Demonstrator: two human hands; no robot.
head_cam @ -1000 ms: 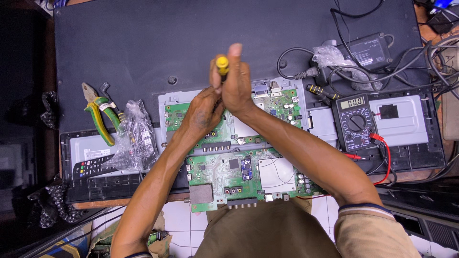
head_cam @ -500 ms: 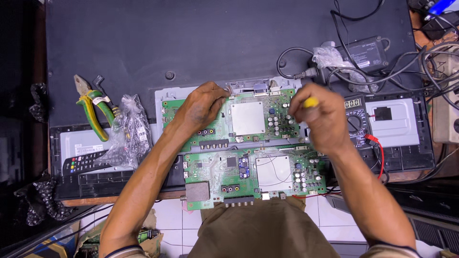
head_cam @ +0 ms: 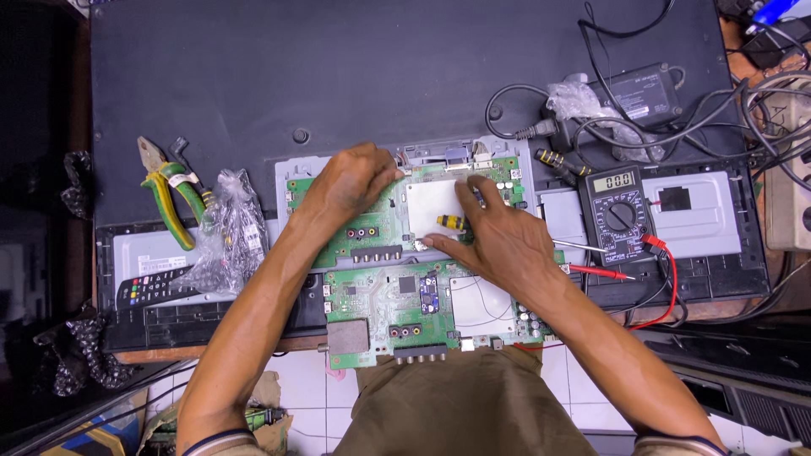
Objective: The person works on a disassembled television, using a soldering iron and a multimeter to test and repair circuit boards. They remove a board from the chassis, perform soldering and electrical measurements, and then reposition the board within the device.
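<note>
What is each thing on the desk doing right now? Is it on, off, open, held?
left hand: resting flat on upper circuit board
right hand: holding yellow-and-black screwdriver
multimeter: switched on, display lit
pliers: lying unheld
remote control: lying unheld

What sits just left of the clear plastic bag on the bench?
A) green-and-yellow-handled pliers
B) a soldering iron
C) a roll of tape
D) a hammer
A: the pliers with green and yellow handles lie just left of the crumpled plastic bag.
</note>
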